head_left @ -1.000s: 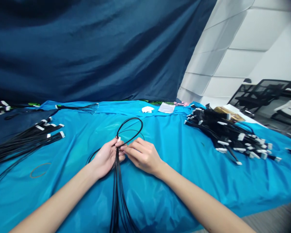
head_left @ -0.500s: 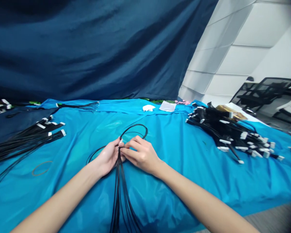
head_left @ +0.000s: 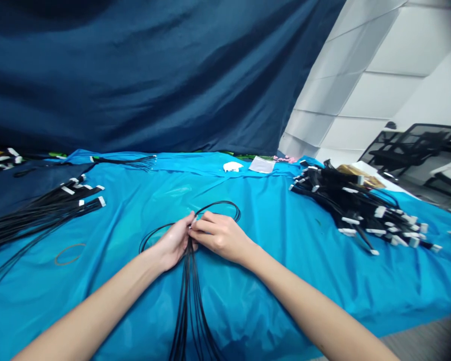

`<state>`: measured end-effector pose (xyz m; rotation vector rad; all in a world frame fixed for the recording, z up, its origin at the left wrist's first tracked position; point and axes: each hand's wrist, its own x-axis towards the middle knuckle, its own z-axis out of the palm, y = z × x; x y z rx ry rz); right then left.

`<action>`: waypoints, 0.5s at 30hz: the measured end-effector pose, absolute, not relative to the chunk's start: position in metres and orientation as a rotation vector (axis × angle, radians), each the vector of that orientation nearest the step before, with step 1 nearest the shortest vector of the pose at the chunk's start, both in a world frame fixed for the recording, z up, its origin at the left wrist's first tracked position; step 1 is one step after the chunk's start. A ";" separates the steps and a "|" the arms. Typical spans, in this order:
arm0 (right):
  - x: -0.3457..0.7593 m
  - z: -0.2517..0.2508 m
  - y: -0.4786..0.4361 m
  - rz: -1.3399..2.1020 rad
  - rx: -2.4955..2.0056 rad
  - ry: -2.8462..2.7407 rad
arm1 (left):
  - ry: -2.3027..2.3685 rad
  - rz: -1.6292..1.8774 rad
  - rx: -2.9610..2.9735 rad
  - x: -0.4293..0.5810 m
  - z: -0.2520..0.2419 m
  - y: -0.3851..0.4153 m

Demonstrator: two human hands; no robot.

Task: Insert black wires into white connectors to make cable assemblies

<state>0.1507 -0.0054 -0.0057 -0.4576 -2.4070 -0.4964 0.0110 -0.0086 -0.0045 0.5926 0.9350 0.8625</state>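
A bundle of thin black cables (head_left: 190,296) runs from my hands toward the front edge of the table, its strands fanned out. My left hand (head_left: 176,243) is closed around the bundle near its upper end. Beside it, the fingers of my right hand (head_left: 221,238) pinch together at the same spot, touching the cables. A small pale piece shows between the fingertips, too small to name. Beyond the hands the cables curve out in loops, one to the right and one to the left. The fingers partly hide the gripped part.
Blue sheeting (head_left: 270,271) covers the table. More black cables with white connectors (head_left: 33,220) lie at left, near a tan rubber band (head_left: 69,254). A large cable pile (head_left: 361,205) is at right. White scraps (head_left: 233,166) and a clear bag (head_left: 262,164) lie at the back.
The far cable loop has tilted lower and reaches farther right. My right hand has closed in on my left at the grip point. The view has shifted slightly.
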 end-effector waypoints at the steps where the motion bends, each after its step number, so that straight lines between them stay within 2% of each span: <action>1: 0.150 -0.005 -0.006 -0.513 -0.447 -2.411 | 0.952 0.868 0.599 0.012 -0.005 -0.009; 15: 0.148 -0.002 -0.003 -0.695 -0.298 -2.514 | 1.011 0.853 0.585 0.011 -0.003 -0.010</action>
